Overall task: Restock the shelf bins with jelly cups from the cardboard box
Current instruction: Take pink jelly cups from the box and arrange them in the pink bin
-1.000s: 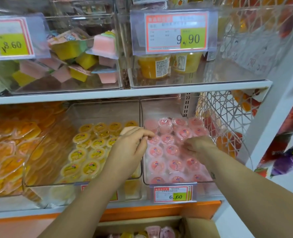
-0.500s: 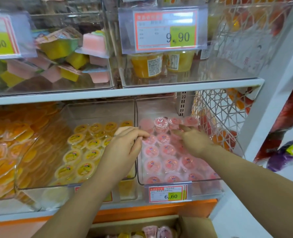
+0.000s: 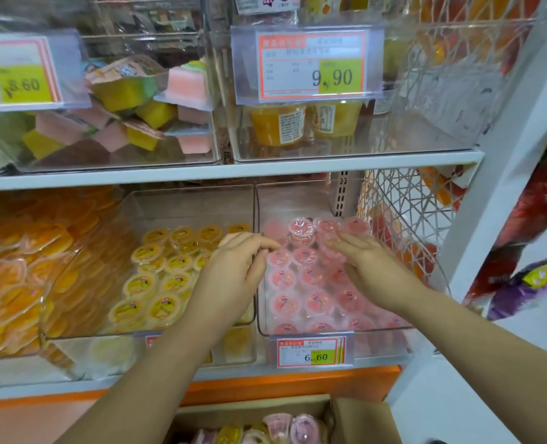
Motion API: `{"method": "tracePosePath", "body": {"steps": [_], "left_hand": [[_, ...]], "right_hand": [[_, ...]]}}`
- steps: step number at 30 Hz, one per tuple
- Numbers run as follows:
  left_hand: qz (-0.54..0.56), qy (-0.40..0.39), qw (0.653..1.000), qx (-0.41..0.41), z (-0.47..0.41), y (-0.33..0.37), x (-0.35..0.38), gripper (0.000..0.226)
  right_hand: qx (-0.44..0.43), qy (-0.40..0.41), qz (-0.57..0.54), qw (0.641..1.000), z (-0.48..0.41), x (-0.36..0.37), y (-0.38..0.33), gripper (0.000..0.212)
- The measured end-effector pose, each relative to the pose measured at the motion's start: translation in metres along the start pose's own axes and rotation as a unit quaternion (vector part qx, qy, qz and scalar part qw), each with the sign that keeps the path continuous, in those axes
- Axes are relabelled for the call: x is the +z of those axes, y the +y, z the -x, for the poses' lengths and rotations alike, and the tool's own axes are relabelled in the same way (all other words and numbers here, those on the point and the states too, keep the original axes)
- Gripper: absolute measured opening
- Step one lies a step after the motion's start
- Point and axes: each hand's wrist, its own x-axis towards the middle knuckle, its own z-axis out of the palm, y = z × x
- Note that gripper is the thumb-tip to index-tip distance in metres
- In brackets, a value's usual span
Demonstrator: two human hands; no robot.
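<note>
White metal shelf (image 3: 201,174) is carrying clear plastic bins side by side. The cardboard box (image 3: 361,418) is sitting open below it at the bottom edge of view. It is holding loose cups (image 3: 304,427) lying tipped at mixed angles.

The right-hand bin (image 3: 297,200) is holding pink jelly cups (image 3: 317,299) in rows, axes upright and foil lids facing up. One pink cup (image 3: 301,227) is riding on top of the back row, lid tilted slightly forward.

The neighbouring bin (image 3: 185,203) is holding yellow jelly cups (image 3: 166,307), also lid-up.

The right hand (image 3: 371,270) is lying flat on the pink cups, fingers straight, gripping nothing. The left hand (image 3: 230,274) is curling its fingers at the wall between the two bins. Whether it is pinching a cup cannot be told.

A 6.60 price tag (image 3: 310,352) is hanging on the pink bin's front.
</note>
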Motion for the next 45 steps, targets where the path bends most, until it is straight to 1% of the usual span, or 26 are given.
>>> {"method": "tracePosePath", "body": {"steps": [2, 4, 6, 8, 10, 12, 13, 15, 17, 18, 19, 21, 22, 23, 25, 27, 29, 32, 35, 38, 42, 43, 45], "left_hand": [[-0.002, 0.022, 1.0, 0.0, 0.01, 0.006, -0.003, 0.025], [-0.004, 0.067, 0.998, 0.013, 0.031, 0.014, -0.006, 0.025], [0.004, 0.115, 0.993, 0.021, 0.062, 0.018, -0.008, 0.023], [0.01, 0.138, 0.99, 0.017, 0.101, 0.012, -0.006, 0.021], [0.012, 0.136, 0.991, -0.013, 0.139, 0.006, -0.002, 0.02], [-0.027, 0.115, 0.992, -0.045, 0.173, -0.002, 0.004, 0.02], [-0.048, 0.099, 0.992, -0.058, 0.189, -0.009, 0.009, 0.022], [-0.044, 0.059, 0.992, -0.099, 0.221, -0.028, 0.024, 0.023], [-0.03, -0.003, 0.983, -0.178, 0.247, -0.049, 0.039, 0.023], [-0.03, -0.046, 0.973, -0.226, 0.259, -0.059, 0.047, 0.023], [-0.03, -0.093, 0.959, -0.267, 0.268, -0.067, 0.054, 0.026], [-0.011, -0.183, 0.925, -0.333, 0.282, -0.08, 0.068, 0.039], [-0.005, -0.218, 0.909, -0.356, 0.286, -0.085, 0.074, 0.043], [-0.009, -0.251, 0.894, -0.371, 0.288, -0.088, 0.079, 0.046], [-0.04, -0.315, 0.87, -0.376, 0.289, -0.089, 0.088, 0.046], [-0.069, -0.359, 0.858, -0.361, 0.289, -0.088, 0.094, 0.046], [-0.065, -0.37, 0.858, -0.351, 0.288, -0.088, 0.097, 0.05], [-0.06, -0.386, 0.862, -0.325, 0.288, -0.09, 0.101, 0.057], [-0.067, -0.396, 0.866, -0.299, 0.286, -0.089, 0.105, 0.062], [-0.061, -0.414, 0.866, -0.272, 0.279, -0.087, 0.112, 0.064], [-0.065, -0.477, 0.832, -0.276, 0.273, -0.082, 0.125, 0.069], [-0.073, -0.475, 0.832, -0.276, 0.272, -0.082, 0.126, 0.069], [-0.089, -0.458, 0.844, -0.265, 0.268, -0.084, 0.126, 0.067]], "right_hand": [[-0.054, 0.115, -0.038, 0.991, 0.021, -0.001, -0.015, 0.041], [-0.101, 0.229, -0.067, 0.966, 0.046, 0.002, -0.032, 0.024], [-0.137, 0.291, -0.098, 0.942, 0.071, 0.012, -0.049, 0.017], [-0.165, 0.31, -0.136, 0.926, 0.093, 0.032, -0.063, 0.018], [-0.182, 0.294, -0.154, 0.925, 0.111, 0.061, -0.075, 0.019], [-0.19, 0.257, -0.156, 0.935, 0.125, 0.094, -0.081, 0.017], [-0.187, 0.23, -0.16, 0.942, 0.13, 0.11, -0.083, 0.017], [-0.167, 0.154, -0.166, 0.96, 0.139, 0.142, -0.082, 0.018], [-0.119, 0.067, -0.156, 0.978, 0.143, 0.17, -0.08, 0.016], [-0.084, 0.017, -0.144, 0.986, 0.143, 0.183, -0.079, 0.023], [-0.049, -0.037, -0.134, 0.989, 0.143, 0.196, -0.078, 0.034], [0.006, -0.133, -0.133, 0.982, 0.145, 0.22, -0.075, 0.053], [0.019, -0.164, -0.123, 0.979, 0.146, 0.23, -0.075, 0.058], [0.025, -0.174, -0.112, 0.978, 0.148, 0.24, -0.075, 0.061], [0.019, -0.149, -0.088, 0.985, 0.151, 0.255, -0.076, 0.064], [0.028, -0.122, -0.048, 0.991, 0.153, 0.265, -0.076, 0.064], [0.034, -0.096, 0.001, 0.995, 0.151, 0.27, -0.075, 0.062], [0.033, -0.064, 0.041, 0.997, 0.152, 0.277, -0.073, 0.048], [0.027, -0.045, 0.016, 0.999, 0.155, 0.281, -0.072, 0.04], [0.033, -0.053, -0.037, 0.997, 0.157, 0.282, -0.074, 0.039], [0.049, -0.063, -0.014, 0.997, 0.157, 0.279, -0.075, 0.04], [0.05, -0.064, -0.012, 0.997, 0.157, 0.278, -0.075, 0.04], [0.049, -0.073, -0.006, 0.996, 0.158, 0.279, -0.075, 0.044]]}}
